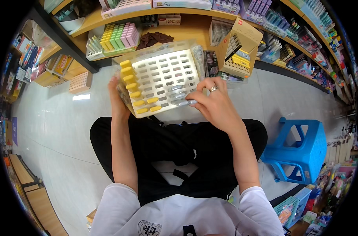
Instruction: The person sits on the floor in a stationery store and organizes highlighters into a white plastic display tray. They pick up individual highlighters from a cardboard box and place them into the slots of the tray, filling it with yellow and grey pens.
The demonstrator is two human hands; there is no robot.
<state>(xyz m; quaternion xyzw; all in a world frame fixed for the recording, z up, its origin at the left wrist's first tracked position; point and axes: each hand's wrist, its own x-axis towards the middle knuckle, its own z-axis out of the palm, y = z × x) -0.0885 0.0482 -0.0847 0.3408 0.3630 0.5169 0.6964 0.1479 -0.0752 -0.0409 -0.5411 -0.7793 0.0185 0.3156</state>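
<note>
My left hand (117,97) grips the left side of a display box, whose white slotted insert (171,108) tilts up towards me. Yellow capped pens or highlighters (132,86) stand in the insert's left column, with a couple more beside them near the front. Several grey pieces of similar shape (177,95) sit at the front right. Over that corner, my right hand (218,101) pinches a grey piece between thumb and fingers; whether its lower end is inside a slot cannot be seen. Many other slots show as open holes.
Ahead, a wooden shelf (193,31) carries a box of yellow, green and pink pens (120,37) and a brown cloth (155,39). A cardboard display box (241,35) stands to the right of the held box. A blue plastic stool (311,147) lies on the floor at right.
</note>
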